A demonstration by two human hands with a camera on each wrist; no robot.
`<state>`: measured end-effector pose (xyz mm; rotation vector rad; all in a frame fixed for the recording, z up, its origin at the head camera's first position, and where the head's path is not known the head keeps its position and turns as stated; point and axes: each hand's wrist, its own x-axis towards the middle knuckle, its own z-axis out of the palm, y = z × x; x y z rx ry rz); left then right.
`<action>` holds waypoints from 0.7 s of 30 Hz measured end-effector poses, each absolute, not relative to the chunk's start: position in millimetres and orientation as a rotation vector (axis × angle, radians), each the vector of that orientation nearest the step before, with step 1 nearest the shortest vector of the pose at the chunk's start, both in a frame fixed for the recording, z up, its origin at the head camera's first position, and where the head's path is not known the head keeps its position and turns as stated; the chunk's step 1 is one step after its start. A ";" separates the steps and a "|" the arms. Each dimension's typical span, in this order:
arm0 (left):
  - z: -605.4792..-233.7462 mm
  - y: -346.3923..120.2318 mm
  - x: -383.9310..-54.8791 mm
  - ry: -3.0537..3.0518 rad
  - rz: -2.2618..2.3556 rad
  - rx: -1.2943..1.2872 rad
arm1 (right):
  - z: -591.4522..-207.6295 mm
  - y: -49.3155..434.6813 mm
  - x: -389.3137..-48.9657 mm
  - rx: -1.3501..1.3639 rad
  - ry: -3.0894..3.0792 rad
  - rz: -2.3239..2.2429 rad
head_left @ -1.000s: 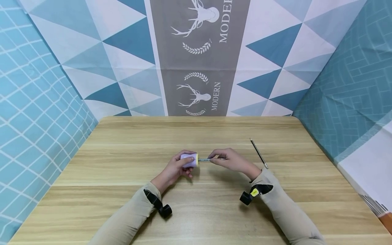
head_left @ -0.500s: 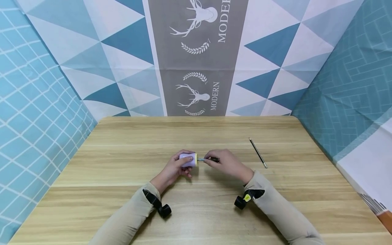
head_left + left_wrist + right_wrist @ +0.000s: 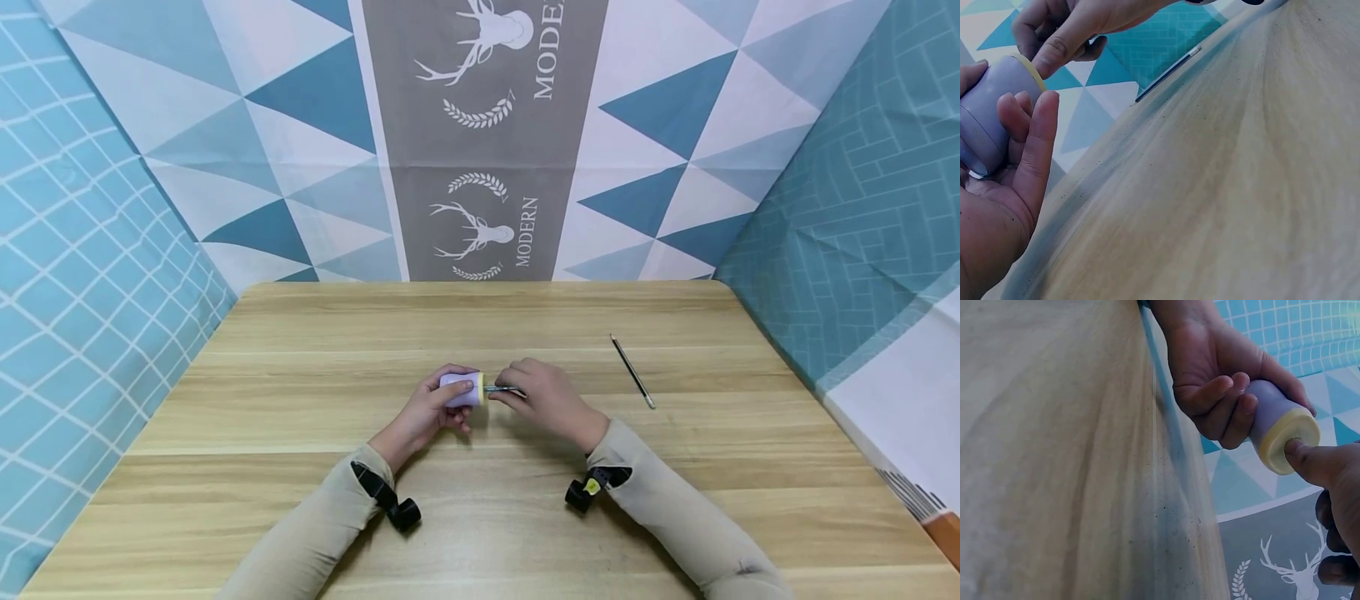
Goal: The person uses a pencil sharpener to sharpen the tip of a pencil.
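Observation:
My left hand [image 3: 420,415] grips a lavender pencil sharpener [image 3: 458,390] with a yellow end. The sharpener lies on its side in the hand, its yellow end [image 3: 1270,449] facing the right hand. A pencil [image 3: 504,389] runs from that end into my right hand [image 3: 553,402], whose thumb and fingers pinch it. In the right wrist view the right thumb [image 3: 1316,461] covers the opening, and the pencil's tip is hidden. Thumb and fingers wrap the lavender body [image 3: 990,119] in the left wrist view.
A second dark pencil [image 3: 632,372] lies slantwise on the wooden table [image 3: 360,333], beyond and right of the right hand. Patterned cloth walls [image 3: 480,142] stand behind the table and at both sides. Each wrist carries a small black camera [image 3: 405,515].
My right hand has moved left along the pencil, close to the sharpener, so less of the pencil shows between them. The left hand and sharpener stay almost in place.

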<state>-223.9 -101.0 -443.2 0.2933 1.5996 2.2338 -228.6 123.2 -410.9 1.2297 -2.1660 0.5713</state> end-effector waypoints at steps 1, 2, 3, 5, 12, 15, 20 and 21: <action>-443.3 -101.0 -224.0 1.594 2.233 0.293 | -410.8 122.7 -229.5 1.242 -2.153 0.552; -443.4 -101.0 -224.0 1.588 2.231 0.293 | -410.5 122.2 -230.4 1.258 -2.137 0.519; -443.5 -101.1 -223.9 1.580 2.229 0.290 | -410.2 121.8 -231.4 1.276 -2.118 0.475; -443.5 -101.5 -223.8 1.562 2.226 0.283 | -408.8 120.9 -232.9 1.313 -2.074 0.377; -442.9 -102.9 -222.7 1.541 2.212 0.269 | -405.4 119.1 -235.2 1.388 -2.075 0.324; -442.6 -102.5 -222.6 1.564 2.205 0.273 | -403.8 118.1 -234.5 1.366 -2.252 0.512; -442.5 -101.0 -222.7 1.584 2.207 0.269 | -400.5 116.9 -235.1 1.196 -2.635 0.988; -442.5 -100.7 -222.6 1.588 2.205 0.274 | -399.6 116.7 -235.7 1.148 -2.695 1.090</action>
